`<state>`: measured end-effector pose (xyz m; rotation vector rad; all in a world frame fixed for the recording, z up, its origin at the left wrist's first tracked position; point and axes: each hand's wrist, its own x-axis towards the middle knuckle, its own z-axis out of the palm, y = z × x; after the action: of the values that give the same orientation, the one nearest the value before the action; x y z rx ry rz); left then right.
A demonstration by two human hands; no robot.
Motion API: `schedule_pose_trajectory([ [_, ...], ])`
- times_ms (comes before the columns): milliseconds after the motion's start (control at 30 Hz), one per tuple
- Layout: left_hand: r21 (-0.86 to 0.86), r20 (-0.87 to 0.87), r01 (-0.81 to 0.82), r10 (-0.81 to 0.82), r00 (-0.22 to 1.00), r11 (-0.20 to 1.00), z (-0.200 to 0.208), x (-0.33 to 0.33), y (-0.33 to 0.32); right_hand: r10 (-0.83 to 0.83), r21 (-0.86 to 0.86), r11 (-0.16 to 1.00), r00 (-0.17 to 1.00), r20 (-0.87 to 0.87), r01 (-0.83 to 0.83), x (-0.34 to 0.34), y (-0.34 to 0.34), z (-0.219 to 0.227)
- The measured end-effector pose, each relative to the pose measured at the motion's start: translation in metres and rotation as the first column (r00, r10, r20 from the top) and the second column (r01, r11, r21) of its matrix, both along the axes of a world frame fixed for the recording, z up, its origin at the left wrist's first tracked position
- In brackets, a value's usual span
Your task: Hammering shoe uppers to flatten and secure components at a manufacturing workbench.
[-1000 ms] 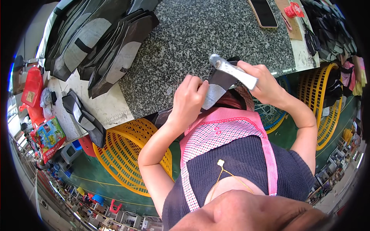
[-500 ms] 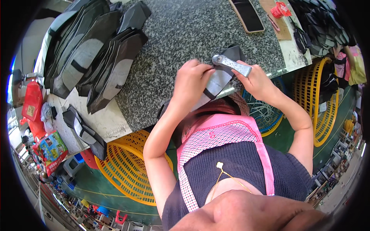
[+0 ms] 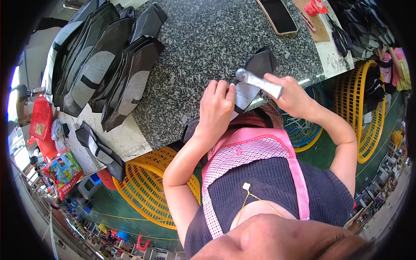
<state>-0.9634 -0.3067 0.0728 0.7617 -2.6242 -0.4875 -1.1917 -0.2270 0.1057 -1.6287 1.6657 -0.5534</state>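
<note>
A dark grey piece with a paler patch, like a shoe upper (image 3: 261, 63), lies on the speckled stone table top at its near edge. My left hand (image 3: 216, 106) is over its left side, fingers bent and pressed together at the edge of the piece; the fingertips are partly hidden. In my right hand (image 3: 295, 96) is a silver metal hammer (image 3: 265, 85), slightly blurred. Its round face is over the pale patch, close to my left fingertips. Whether it touches the piece I cannot tell.
Stacked grey uppers (image 3: 97, 71) cover the table's left side, with a separate upper (image 3: 100, 151) nearer the edge. A phone (image 3: 279, 17), scissors (image 3: 341, 41) and more dark pieces (image 3: 368, 30) are at the far right. Yellow baskets (image 3: 149, 190) and a blue basket (image 3: 310, 130) stand below.
The hammer has shifted slightly nearer to me, along with my right hand. My left hand has also come nearer, and its fingers point more away from me.
</note>
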Motion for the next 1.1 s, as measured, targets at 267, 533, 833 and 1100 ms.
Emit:
schedule_pose_trajectory([
  [267,0.420,-0.082,-0.142,0.193,0.978,0.896,0.008,0.015,-0.016,0.014,-0.028,0.999,0.997,-0.075,-0.016,0.014,0.006,-0.006],
  [533,0.318,-0.166,-0.111,0.170,0.971,0.942,-0.004,0.026,0.001,-0.090,-0.217,0.970,0.992,0.087,0.107,0.016,-0.006,0.021],
  [833,0.081,-0.113,-0.029,0.038,0.993,0.996,-0.006,0.027,0.008,-0.041,-0.218,0.973,0.985,0.170,0.079,0.025,-0.005,0.023],
  [1100,0.025,-0.131,-0.053,0.056,0.990,0.998,-0.011,0.028,0.013,-0.015,-0.024,1.000,0.991,0.135,0.018,0.023,-0.007,0.021],
])
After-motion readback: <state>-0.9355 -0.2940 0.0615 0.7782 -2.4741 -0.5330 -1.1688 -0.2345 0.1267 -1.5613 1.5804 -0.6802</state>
